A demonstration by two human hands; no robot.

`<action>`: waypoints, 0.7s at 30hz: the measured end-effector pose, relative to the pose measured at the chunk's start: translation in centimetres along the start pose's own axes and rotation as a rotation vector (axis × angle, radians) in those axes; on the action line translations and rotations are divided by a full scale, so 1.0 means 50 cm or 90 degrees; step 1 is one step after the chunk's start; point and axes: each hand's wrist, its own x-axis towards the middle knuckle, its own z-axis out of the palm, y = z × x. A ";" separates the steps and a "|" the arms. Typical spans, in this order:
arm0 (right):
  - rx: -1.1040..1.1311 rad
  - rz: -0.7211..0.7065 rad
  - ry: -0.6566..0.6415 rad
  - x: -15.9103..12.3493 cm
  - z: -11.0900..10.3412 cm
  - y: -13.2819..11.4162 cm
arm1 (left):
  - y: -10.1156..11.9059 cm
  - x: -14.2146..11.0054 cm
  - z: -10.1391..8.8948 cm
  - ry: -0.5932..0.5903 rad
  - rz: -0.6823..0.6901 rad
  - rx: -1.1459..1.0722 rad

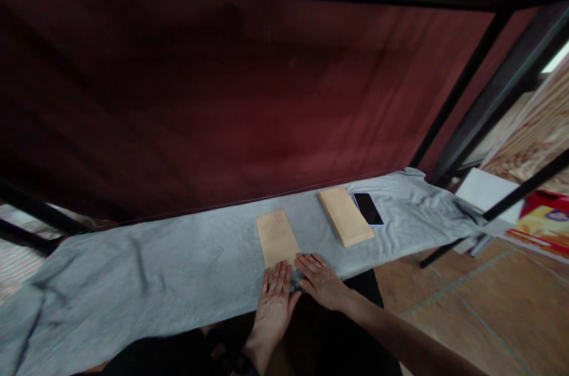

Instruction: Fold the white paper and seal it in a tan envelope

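Head view: a flat tan paper envelope [277, 238] lies on a long surface draped in soft grey cloth [146, 272], red curtain behind. It looks light and bendable, best lifted by its edges. The left hand [275, 296] and right hand [320, 281] rest open and flat at its near end, fingertips touching it, holding nothing. Farther right lie a thicker tan envelope stack [345, 216] and a black phone [368, 209]

A phone [368, 209] lies beside a tan stack [345, 216], before a maroon curtain [222, 97]
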 end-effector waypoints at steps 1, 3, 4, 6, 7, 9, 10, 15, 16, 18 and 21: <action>0.045 0.021 0.010 0.006 -0.013 0.008 | 0.002 0.001 0.000 -0.002 -0.002 0.015; 0.167 0.113 0.077 0.026 -0.048 0.037 | 0.007 0.009 0.002 -0.020 -0.004 0.058; 0.241 0.192 0.130 0.037 -0.069 0.056 | 0.010 0.015 0.004 -0.036 -0.006 0.084; 0.268 0.250 0.162 0.057 -0.106 0.096 | 0.019 0.030 0.004 -0.067 -0.015 0.125; 0.282 0.276 0.166 0.064 -0.118 0.112 | 0.023 0.038 0.003 -0.080 -0.020 0.141; 0.301 0.320 0.156 0.075 -0.126 0.129 | 0.029 0.052 -0.004 -0.096 -0.017 0.165; 0.312 0.343 0.144 0.079 -0.121 0.129 | 0.031 0.059 -0.010 -0.104 -0.012 0.174; 0.354 0.408 0.061 0.116 -0.053 0.070 | 0.030 0.081 -0.050 -0.134 0.021 0.189; 0.356 0.412 0.049 0.125 -0.040 0.056 | 0.028 0.084 -0.056 -0.137 0.029 0.188; 0.354 0.421 0.032 0.141 -0.021 0.034 | 0.023 0.090 -0.063 -0.141 0.042 0.190; 0.353 0.428 0.019 0.150 -0.007 0.022 | 0.018 0.093 -0.066 -0.149 0.055 0.191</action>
